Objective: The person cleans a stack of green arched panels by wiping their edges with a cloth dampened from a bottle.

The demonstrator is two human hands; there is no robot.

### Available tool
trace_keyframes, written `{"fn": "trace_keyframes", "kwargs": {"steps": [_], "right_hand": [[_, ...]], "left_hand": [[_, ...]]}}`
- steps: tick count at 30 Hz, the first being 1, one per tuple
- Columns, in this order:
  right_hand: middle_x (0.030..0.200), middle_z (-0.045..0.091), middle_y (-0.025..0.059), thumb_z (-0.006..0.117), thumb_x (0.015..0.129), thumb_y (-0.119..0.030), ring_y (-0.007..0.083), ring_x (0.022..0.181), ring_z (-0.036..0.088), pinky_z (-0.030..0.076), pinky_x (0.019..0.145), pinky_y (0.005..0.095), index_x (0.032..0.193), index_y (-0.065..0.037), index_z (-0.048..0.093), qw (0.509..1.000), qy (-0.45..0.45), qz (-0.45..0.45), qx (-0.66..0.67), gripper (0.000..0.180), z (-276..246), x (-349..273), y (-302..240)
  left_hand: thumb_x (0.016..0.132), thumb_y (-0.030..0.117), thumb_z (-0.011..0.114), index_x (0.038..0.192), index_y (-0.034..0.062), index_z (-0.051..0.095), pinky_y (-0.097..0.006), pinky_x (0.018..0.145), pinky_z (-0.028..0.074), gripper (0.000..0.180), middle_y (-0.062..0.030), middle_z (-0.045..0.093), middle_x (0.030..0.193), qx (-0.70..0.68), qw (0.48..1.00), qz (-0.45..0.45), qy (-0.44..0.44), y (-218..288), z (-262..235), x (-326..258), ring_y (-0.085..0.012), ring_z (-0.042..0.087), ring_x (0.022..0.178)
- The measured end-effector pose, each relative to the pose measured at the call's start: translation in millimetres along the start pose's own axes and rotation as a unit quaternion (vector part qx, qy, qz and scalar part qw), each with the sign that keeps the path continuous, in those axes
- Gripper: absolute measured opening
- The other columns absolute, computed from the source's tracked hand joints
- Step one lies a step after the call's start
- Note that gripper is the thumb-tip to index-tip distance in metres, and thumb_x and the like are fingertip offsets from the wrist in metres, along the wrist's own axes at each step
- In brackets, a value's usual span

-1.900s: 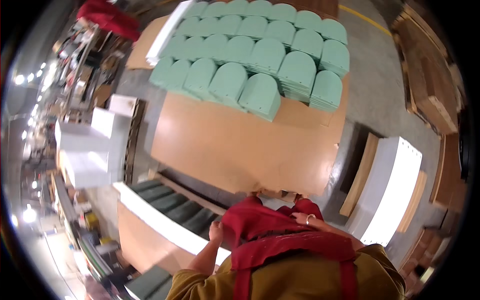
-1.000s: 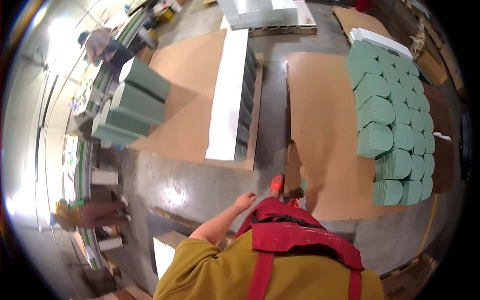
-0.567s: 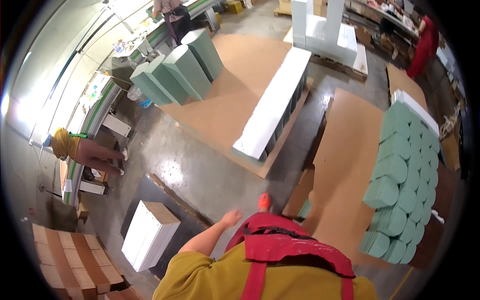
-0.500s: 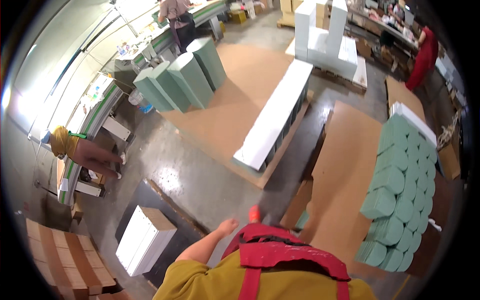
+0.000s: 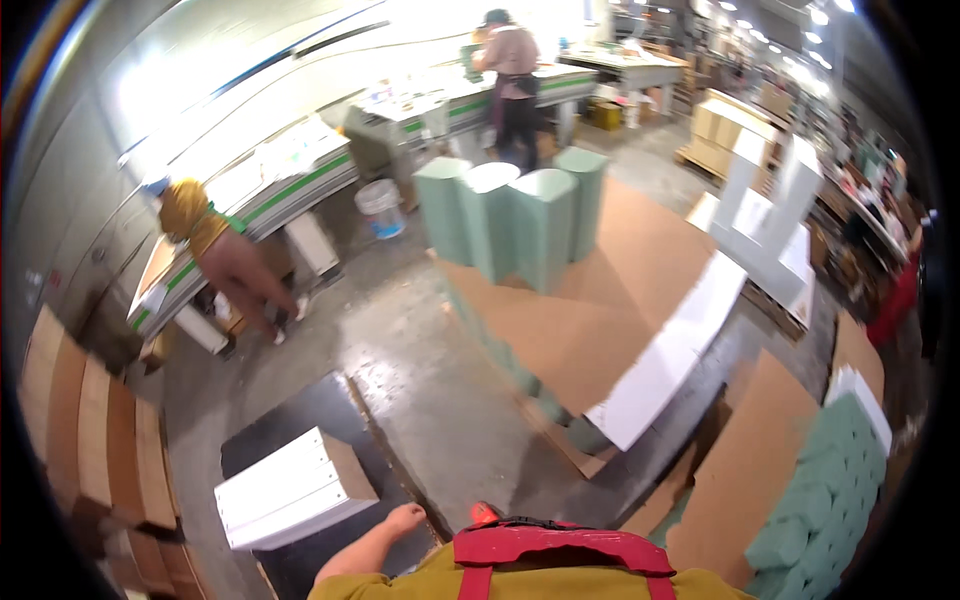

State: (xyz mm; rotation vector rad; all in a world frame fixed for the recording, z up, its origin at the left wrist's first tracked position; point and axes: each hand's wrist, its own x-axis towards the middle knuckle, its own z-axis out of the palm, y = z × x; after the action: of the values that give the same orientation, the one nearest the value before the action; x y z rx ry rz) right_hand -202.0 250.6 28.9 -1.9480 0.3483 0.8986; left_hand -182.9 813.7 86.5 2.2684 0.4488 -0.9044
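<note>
My left hand (image 5: 404, 518) hangs by my side, its fingers curled in with nothing visible in them. Nearest to it is a bundle of white boards (image 5: 285, 490) with pale brown ends, lying on a black platform (image 5: 262, 430). My right hand is not in view. Ahead, a brown board sheet (image 5: 640, 240) tops a low stack. Several tall green rounded blocks (image 5: 540, 225) stand upright on its far left part. A long white sheet-topped row (image 5: 670, 355) runs along its right edge.
At right, a pile of green rounded pieces (image 5: 825, 490) lies beside a brown sheet (image 5: 745, 455). White blocks (image 5: 770, 220) stand on a pallet at far right. One person (image 5: 225, 240) leans over a left bench; another (image 5: 512, 80) works farther back. Stacked cartons (image 5: 90, 420) line the left.
My view has tilted up and turned, so the surroundings sit lower and further right. More of the far room shows. My left hand is lower and further left in the picture, closer to the black platform.
</note>
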Motion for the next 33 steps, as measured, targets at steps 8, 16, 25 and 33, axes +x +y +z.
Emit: {"fn": "trace_keyframes", "kwargs": {"steps": [8, 16, 25, 33], "right_hand": [[0.085, 0.073, 0.0075, 0.073, 0.077, -0.023, 0.0186, 0.082, 0.069, 0.054, 0.079, 0.0308, 0.099, -0.007, 0.075, 0.997, -0.068, 0.005, -0.024, 0.027, 28.6, 104.5, -131.4], [0.107, 0.072, 0.0125, 0.068, 0.079, -0.039, 0.0246, 0.1, 0.067, 0.052, 0.09, 0.0337, 0.108, -0.01, 0.073, 0.915, -0.123, 0.044, -0.382, 0.041, 1.3, 290.3, -168.7], [0.112, 0.07, 0.0124, 0.068, 0.079, -0.042, 0.0253, 0.105, 0.066, 0.05, 0.093, 0.0354, 0.109, -0.011, 0.072, 0.899, -0.233, -0.139, -0.344, 0.044, 51.9, 440.2, -443.4], [0.119, 0.067, 0.0134, 0.065, 0.082, -0.034, 0.0302, 0.111, 0.062, 0.049, 0.094, 0.039, 0.117, -0.009, 0.068, 0.87, -0.247, -0.104, -0.415, 0.042, 142.2, 556.2, -626.5]], "left_hand": [[0.089, 0.033, 0.056, 0.114, 0.0047, 0.066, -0.04, 0.091, 0.049, 0.039, -0.0172, 0.069, 0.111, -0.134, 0.982, 0.048, 0.122, -10.0, -150.7, 98.3, -0.0328, 0.065, 0.104], [0.09, 0.033, 0.058, 0.116, 0.0091, 0.066, -0.038, 0.093, 0.049, 0.036, -0.0157, 0.068, 0.112, -0.102, 0.982, 0.091, 0.128, 5.7, -266.1, 144.4, -0.0294, 0.064, 0.107], [0.086, 0.025, 0.058, 0.085, 0.0029, 0.067, -0.035, 0.05, 0.044, 0.024, -0.0084, 0.061, 0.07, -0.266, 0.879, -0.197, 0.344, -245.0, -276.0, 99.4, -0.0183, 0.058, 0.061], [0.082, 0.024, 0.06, 0.097, -0.0012, 0.07, -0.036, 0.065, 0.055, 0.032, -0.0189, 0.071, 0.083, -0.193, 0.919, -0.209, 0.272, -275.6, -399.6, 225.1, -0.0267, 0.069, 0.068]]}}
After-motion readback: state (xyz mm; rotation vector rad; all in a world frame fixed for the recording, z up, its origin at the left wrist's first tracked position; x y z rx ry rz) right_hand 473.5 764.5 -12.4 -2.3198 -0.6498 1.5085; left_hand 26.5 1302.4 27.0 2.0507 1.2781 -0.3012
